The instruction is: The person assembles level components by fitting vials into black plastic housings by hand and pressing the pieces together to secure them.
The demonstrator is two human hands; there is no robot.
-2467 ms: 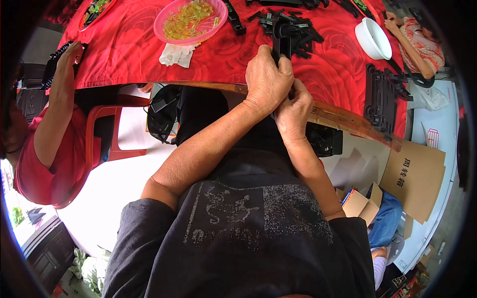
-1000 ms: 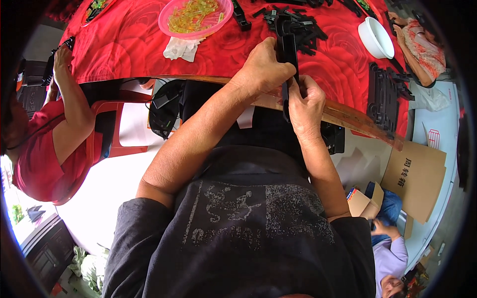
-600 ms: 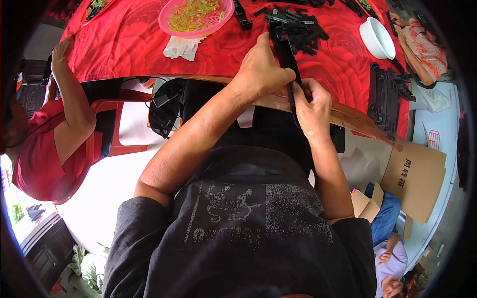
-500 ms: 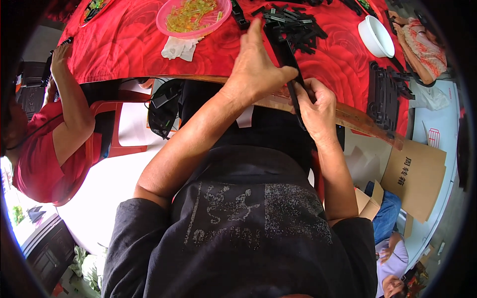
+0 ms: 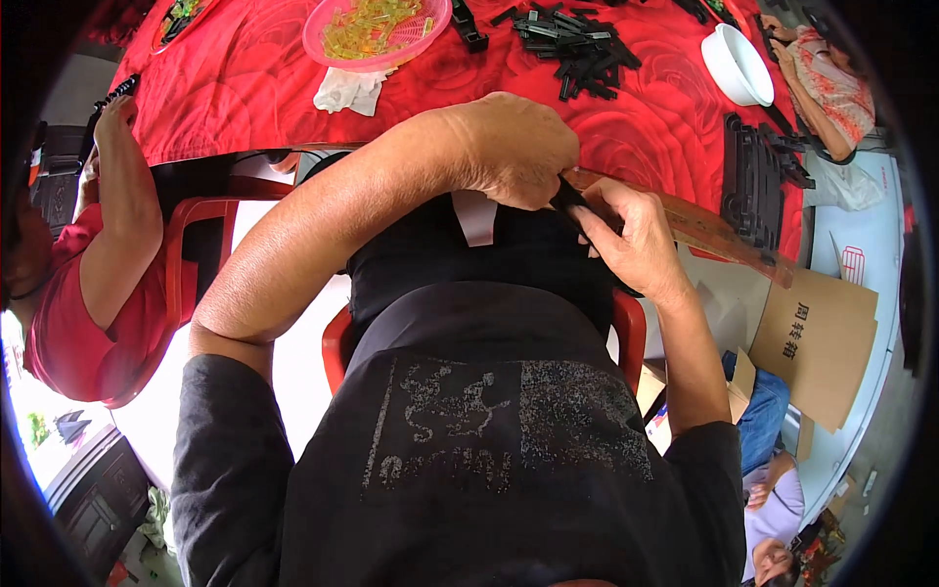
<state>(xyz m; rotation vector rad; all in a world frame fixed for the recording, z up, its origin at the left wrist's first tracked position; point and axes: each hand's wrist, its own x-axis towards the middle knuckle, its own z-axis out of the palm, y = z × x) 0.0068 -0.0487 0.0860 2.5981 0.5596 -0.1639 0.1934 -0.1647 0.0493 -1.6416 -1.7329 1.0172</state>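
Note:
Close to my body, at the table's front edge, I hold a long black plastic piece (image 5: 567, 197) tilted between both hands. My right hand (image 5: 634, 233) grips it from the right, thumb laid along it and fingers curled. My left hand (image 5: 523, 152) is closed at its far end, wrist bent over, so its fingertips and that end are hidden. Just beyond lies a loose pile of small black plastic parts (image 5: 582, 49). To its left a black block-like part (image 5: 470, 34) stands near a pink basket (image 5: 311, 44) with yellow see-through pieces.
The red rose-patterned cloth (image 5: 245, 88) covers the table. A crumpled white tissue (image 5: 349, 91) lies by the basket. At right are a white bowl (image 5: 736, 67), stacked long black parts (image 5: 751, 191) and a cardboard box (image 5: 817, 342). Co-workers sit left and right; another person is lower right.
My left hand has gone from open, fingers spread above the table, to closed on the black piece nearer my body. The piece has come back off the cloth and turned. My left elbow swung outward.

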